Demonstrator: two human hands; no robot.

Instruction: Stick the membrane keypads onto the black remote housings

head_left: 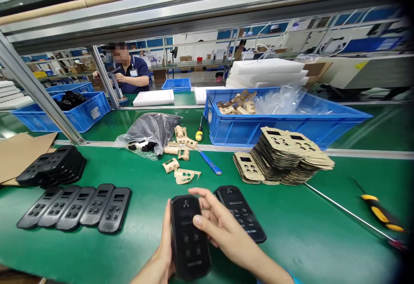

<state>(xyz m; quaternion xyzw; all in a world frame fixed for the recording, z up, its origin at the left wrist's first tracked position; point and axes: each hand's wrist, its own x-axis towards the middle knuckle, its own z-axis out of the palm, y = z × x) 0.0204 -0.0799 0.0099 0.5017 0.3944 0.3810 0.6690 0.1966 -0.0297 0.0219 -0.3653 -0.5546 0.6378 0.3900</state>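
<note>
A black panel (190, 249) with rounded ends is held upright, face toward me, at the bottom centre. My left hand (163, 249) grips it along its left edge. Across its upper right side lies my right hand (218, 228), thumb on the front and fingers around the edge. A second black panel (242, 215) rests on the green table just behind and right of my right hand. To the left, several black housings with buttons (113, 210) lie overlapped in a row. More black housings (61, 165) are stacked behind them.
Tan parts (183, 152), a plastic bag (150, 130), a blue cutter (210, 163) and a yellow screwdriver (199, 134) lie ahead. Tan plates (284, 156) are stacked before a blue bin (258, 126). Another screwdriver (378, 213) is at right. A person (132, 70) sits beyond the metal frame.
</note>
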